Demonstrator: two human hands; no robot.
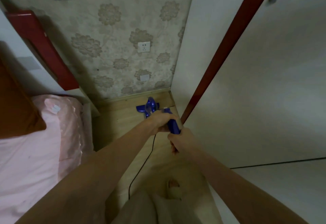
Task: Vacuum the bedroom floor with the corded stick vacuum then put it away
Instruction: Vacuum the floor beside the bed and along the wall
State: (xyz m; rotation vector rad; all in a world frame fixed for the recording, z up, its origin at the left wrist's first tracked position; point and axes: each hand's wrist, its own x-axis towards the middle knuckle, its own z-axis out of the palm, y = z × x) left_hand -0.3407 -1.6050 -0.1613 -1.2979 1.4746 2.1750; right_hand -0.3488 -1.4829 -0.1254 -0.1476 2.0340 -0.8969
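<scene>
blue vacuum (151,108), black cord (141,169), pink bedspread (31,153), beige floral wallpaper (109,34), red headboard (42,47)

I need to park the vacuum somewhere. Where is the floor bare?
Bare floor lies between the bed and the vacuum. The corner by the wardrobe is crowded: vacuum head, both hands and the cord.

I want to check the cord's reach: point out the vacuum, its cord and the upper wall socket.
vacuum (148,107): head view, blue body by the floor.
cord (141,169): head view, mid-length over the floor.
upper wall socket (144,46): head view, faceplate centre.
</scene>
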